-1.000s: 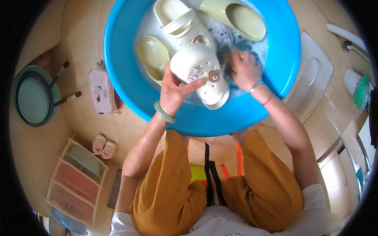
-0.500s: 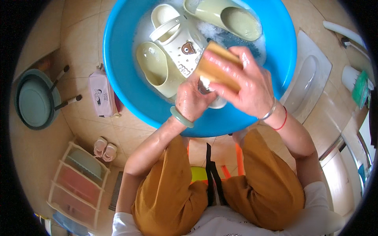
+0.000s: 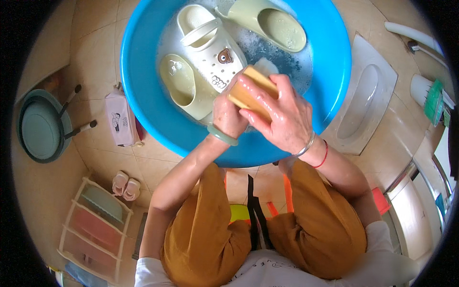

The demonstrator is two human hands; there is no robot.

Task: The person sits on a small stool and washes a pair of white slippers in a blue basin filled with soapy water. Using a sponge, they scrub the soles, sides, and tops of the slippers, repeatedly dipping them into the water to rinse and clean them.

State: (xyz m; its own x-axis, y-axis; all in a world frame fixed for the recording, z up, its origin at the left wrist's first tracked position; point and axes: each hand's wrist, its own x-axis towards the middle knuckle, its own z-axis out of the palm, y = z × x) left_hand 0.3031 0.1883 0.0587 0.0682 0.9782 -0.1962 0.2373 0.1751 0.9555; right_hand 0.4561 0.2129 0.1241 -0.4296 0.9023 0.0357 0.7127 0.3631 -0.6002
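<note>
My right hand (image 3: pixel 287 115) is closed over a scrub brush (image 3: pixel 253 93) with a tan, wooden-looking block; its underside is hidden. Pressed close beside it, my left hand (image 3: pixel 228 112) is curled around something mostly covered by the brush and hands. Both hands are wet, above the near side of a blue basin (image 3: pixel 158 131). In its sudsy water (image 3: pixel 267 57) lies a white clog (image 3: pixel 213 55) with a bear charm, its toe towards my left hand. A pale green slipper (image 3: pixel 184 83) rests left of the clog, and another green slipper (image 3: pixel 282 28) lies at the far right.
A squat toilet (image 3: pixel 366 103) is set in the tiled floor right of the basin. On the left are a pink pouch (image 3: pixel 122 122), stacked grey-green basins (image 3: pixel 40 126), small pink shoes (image 3: pixel 125 185) and a rack (image 3: pixel 95 220). A green brush (image 3: pixel 434 103) hangs at right.
My right hand and the scrub brush have shifted left and nearer. My left hand has moved only slightly. The whole view has drifted a little, and the pale end below the hands is now mostly covered.
</note>
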